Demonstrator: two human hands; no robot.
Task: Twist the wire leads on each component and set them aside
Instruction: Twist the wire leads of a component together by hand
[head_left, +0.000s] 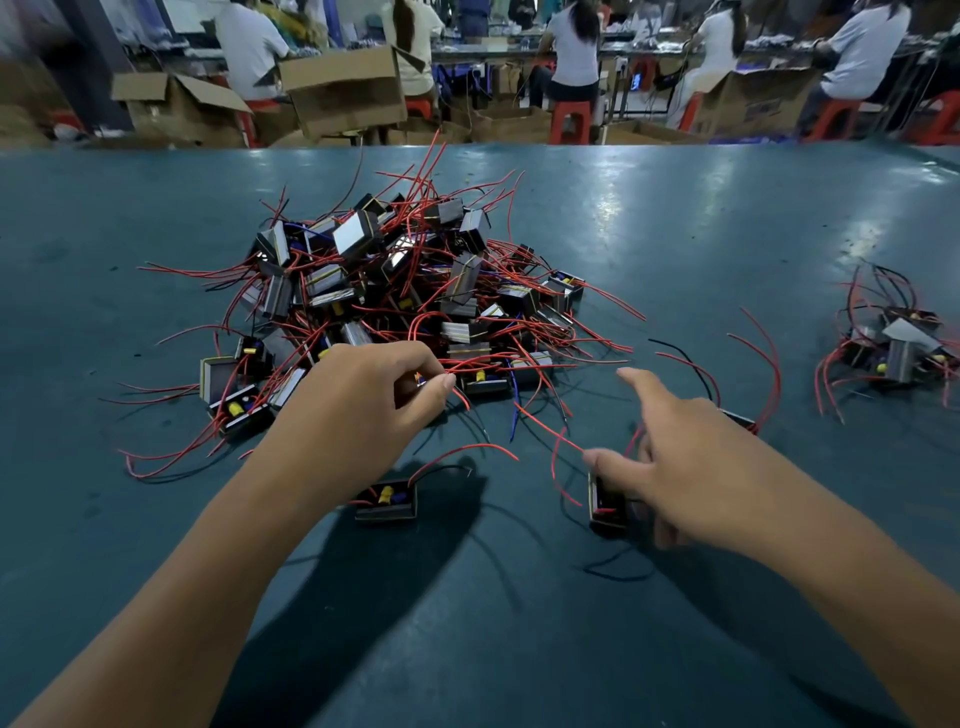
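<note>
reaching into the near edge of the component pile (395, 291), the left hand (363, 395) pinched a red wire lead (457, 366) between thumb and curled fingers. the right hand (691, 457) gripped a small black component (605, 506) just above the green table (675, 218), forefinger extended. a smaller finished heap (893, 348) lay far right.

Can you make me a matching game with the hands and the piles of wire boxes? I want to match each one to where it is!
Things:
1. big pile
2. small pile
3. left hand
4. right hand

Places:
A. far right of the table
B. pinching a red wire at the big pile's edge
C. middle of the table
D. holding a black box near the front

Pairs: 1-C, 2-A, 3-B, 4-D
</note>
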